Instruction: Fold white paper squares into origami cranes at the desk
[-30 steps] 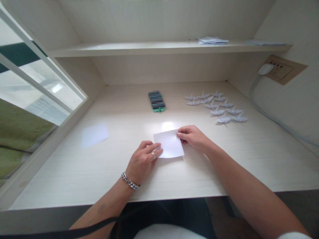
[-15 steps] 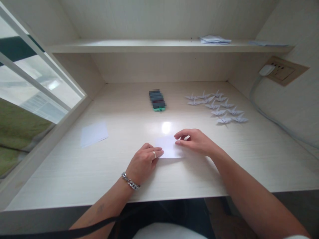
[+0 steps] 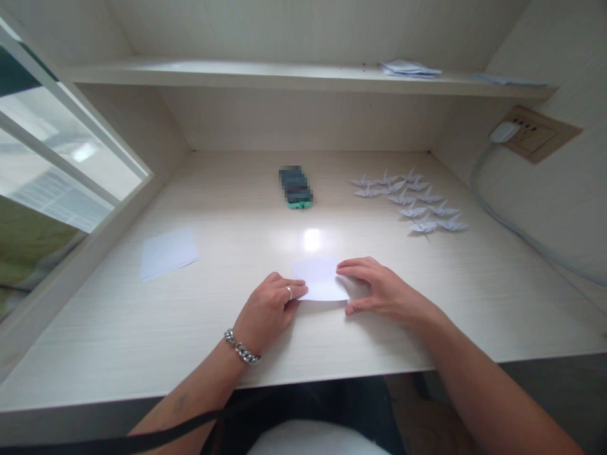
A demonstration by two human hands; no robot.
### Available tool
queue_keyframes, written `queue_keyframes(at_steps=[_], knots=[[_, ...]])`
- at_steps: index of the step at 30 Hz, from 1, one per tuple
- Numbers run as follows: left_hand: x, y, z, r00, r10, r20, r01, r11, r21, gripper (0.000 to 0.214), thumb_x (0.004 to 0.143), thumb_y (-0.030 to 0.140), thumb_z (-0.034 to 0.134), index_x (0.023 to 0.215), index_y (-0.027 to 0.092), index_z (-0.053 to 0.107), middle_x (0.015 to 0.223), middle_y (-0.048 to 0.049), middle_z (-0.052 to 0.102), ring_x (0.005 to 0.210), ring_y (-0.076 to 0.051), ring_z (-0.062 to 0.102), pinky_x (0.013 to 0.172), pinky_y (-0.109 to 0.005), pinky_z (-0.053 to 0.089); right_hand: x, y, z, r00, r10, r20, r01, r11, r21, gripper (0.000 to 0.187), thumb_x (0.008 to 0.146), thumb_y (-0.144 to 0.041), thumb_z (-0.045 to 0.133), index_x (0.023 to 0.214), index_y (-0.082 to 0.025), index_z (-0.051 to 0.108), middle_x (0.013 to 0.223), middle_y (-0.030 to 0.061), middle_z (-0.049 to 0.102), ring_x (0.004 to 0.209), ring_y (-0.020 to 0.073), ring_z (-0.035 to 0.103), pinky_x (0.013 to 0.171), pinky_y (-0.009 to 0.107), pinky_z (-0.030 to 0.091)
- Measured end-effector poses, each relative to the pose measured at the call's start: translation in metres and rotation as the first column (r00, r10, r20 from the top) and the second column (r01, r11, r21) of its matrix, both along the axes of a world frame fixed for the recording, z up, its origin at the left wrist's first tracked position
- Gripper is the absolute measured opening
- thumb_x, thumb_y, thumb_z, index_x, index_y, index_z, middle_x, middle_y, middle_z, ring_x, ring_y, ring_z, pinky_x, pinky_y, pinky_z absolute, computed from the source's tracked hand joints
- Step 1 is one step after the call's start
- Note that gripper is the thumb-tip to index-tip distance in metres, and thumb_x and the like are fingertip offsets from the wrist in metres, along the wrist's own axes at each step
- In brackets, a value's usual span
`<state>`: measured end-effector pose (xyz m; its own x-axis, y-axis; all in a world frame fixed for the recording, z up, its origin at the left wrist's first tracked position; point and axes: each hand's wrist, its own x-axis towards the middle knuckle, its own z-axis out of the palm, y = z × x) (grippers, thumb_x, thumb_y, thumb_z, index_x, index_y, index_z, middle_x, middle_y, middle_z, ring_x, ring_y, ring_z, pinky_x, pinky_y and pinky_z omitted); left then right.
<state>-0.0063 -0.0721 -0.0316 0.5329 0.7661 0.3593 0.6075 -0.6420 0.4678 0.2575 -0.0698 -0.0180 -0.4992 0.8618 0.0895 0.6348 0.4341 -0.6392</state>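
Observation:
A small white sheet of paper (image 3: 320, 281), folded over, lies flat on the pale wooden desk (image 3: 142, 328) in front of me. My left hand (image 3: 270, 309), with a ring and a chain bracelet, has its fingers curled and pins the sheet's left edge. My right hand (image 3: 384, 291) lies flat with its fingers stretched out. Its fingertips rest at the sheet's right edge, and its thumb is spread below.
Another white sheet (image 3: 168, 253) lies to the left. A phone (image 3: 294, 186) sits farther back, with several folded paper cranes (image 3: 412, 202) at the back right. A shelf holds paper stacks (image 3: 410, 68). A plug (image 3: 505, 131) and cable run along the right wall; a window is on the left.
The sheet was a full square lifted at its far edge by my right hand; it has been folded down to half height. My right hand now lies flat at its right edge.

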Motion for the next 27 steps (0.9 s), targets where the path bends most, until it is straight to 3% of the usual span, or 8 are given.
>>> queue_keyframes(at_steps=[9, 16, 21, 24, 27], knots=[[0.001, -0.002, 0.001, 0.999, -0.029, -0.043, 0.030, 0.999, 0.021, 0.026, 0.079, 0.003, 0.061, 0.096, 0.018, 0.072, 0.101, -0.0059, 0.074, 0.086, -0.021, 0.059, 0.080, -0.038, 0.055, 0.006, -0.015, -0.003, 0.983, -0.179, -0.031, 0.179, 0.984, 0.017, 0.049, 0.072, -0.036, 0.078, 0.117, -0.024, 0.065, 0.126, 0.0075, 0.062, 0.118, 0.0253, 0.053, 0.102, 0.041, 0.042], [0.002, -0.002, 0.002, 0.999, -0.012, -0.031, 0.011, 0.999, -0.032, 0.023, 0.079, 0.005, 0.061, 0.095, 0.017, 0.072, 0.101, -0.0062, 0.074, 0.088, -0.021, 0.060, 0.082, -0.037, 0.053, -0.002, -0.014, -0.002, 0.997, -0.069, -0.027, 0.071, 0.994, 0.081, 0.043, 0.076, -0.030, 0.074, 0.118, -0.025, 0.064, 0.124, 0.0068, 0.063, 0.116, 0.0241, 0.053, 0.099, 0.041, 0.043], [0.001, -0.004, 0.009, 0.999, 0.037, -0.003, -0.037, 0.988, -0.150, 0.018, 0.086, 0.017, 0.058, 0.096, 0.021, 0.072, 0.094, -0.0032, 0.075, 0.084, -0.019, 0.062, 0.078, -0.033, 0.051, -0.016, -0.011, -0.004, 0.999, 0.004, -0.052, 0.001, 0.994, 0.105, 0.023, 0.084, -0.017, 0.062, 0.104, -0.024, 0.069, 0.118, 0.0038, 0.067, 0.108, 0.0208, 0.056, 0.096, 0.036, 0.043], [0.003, -0.001, 0.016, 0.986, 0.157, -0.051, -0.165, 0.956, -0.244, 0.021, 0.090, 0.030, 0.053, 0.095, 0.023, 0.072, 0.079, -0.0016, 0.072, 0.071, -0.018, 0.062, 0.068, -0.030, 0.048, -0.025, -0.007, -0.005, 0.987, -0.127, -0.100, 0.130, 0.991, 0.020, 0.017, 0.088, -0.019, 0.056, 0.097, -0.024, 0.070, 0.104, 0.0024, 0.072, 0.095, 0.0189, 0.061, 0.086, 0.032, 0.045], [0.009, 0.004, 0.021, 0.961, 0.271, -0.047, -0.270, 0.897, -0.349, 0.025, 0.091, 0.038, 0.050, 0.092, 0.022, 0.069, 0.075, -0.0007, 0.071, 0.066, -0.017, 0.064, 0.064, -0.028, 0.046, -0.035, 0.000, -0.004, 0.946, -0.317, -0.063, 0.311, 0.947, -0.086, 0.015, 0.089, -0.028, 0.054, 0.086, -0.022, 0.068, 0.082, 0.0010, 0.071, 0.074, 0.0177, 0.062, 0.068, 0.029, 0.044]])
